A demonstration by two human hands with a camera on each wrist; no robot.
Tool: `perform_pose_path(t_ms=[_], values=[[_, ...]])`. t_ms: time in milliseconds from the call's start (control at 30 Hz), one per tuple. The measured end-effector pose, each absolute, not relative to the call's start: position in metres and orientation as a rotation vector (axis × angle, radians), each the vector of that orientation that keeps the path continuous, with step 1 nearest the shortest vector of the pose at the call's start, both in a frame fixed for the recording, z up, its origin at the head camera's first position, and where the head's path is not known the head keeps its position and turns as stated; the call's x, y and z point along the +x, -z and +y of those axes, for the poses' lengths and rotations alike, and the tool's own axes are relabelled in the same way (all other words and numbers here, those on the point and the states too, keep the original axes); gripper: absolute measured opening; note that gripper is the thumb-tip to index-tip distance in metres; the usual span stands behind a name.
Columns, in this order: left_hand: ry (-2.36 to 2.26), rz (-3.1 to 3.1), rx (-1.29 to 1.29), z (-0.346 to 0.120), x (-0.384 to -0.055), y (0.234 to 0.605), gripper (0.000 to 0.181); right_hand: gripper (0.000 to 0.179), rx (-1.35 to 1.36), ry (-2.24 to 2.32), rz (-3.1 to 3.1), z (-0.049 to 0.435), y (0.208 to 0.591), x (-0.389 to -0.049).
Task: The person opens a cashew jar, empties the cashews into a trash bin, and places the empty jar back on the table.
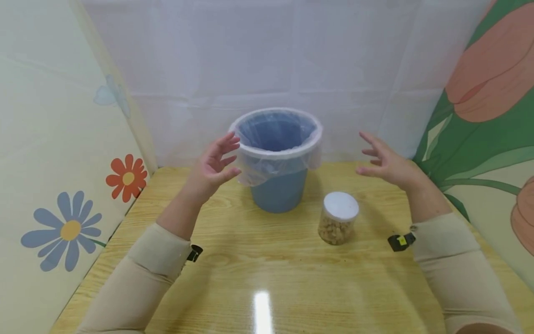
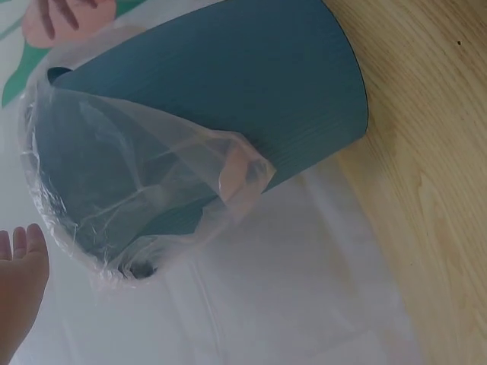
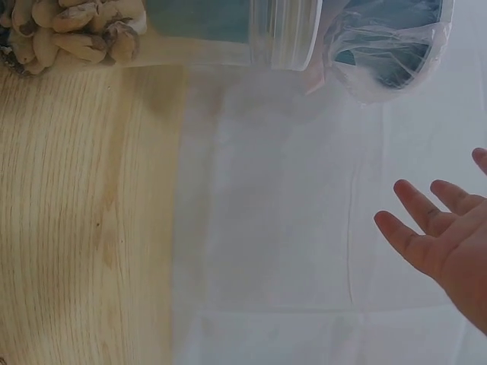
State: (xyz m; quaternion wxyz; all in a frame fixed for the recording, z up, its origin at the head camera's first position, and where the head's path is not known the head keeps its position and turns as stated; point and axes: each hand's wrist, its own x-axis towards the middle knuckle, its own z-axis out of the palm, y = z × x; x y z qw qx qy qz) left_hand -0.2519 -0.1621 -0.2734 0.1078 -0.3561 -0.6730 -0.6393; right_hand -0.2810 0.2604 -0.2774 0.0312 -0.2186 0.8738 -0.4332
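one wide gap parts the left hand [image 1: 212, 168], near the rim of the bin [image 1: 278, 191], from the right hand [image 1: 388, 165]; both have fingers spread. near the far edge of the table [image 1: 233, 278] stands the bin, lined with a clear bag [image 1: 255, 172]; in front, to its right, a lidded jar [image 1: 338, 220] holds tan nuts [image 1: 335, 231].

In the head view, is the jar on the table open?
No, a white lid sits on top of the jar, covering its mouth.
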Motion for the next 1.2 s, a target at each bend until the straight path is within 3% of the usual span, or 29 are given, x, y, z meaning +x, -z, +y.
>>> perform_pose_path(t_ms=[600,1200], values=[[1.845,-2.054,-1.159,-0.141,-0.252,0.297,0.072,0.081,-0.825,1.36,2.619,0.263,0.297,-0.282],[1.895,-2.045,-1.228,-0.116,-0.245,0.311,0.071,0.08,-0.768,1.341,2.559,0.259,0.316,-0.283]])
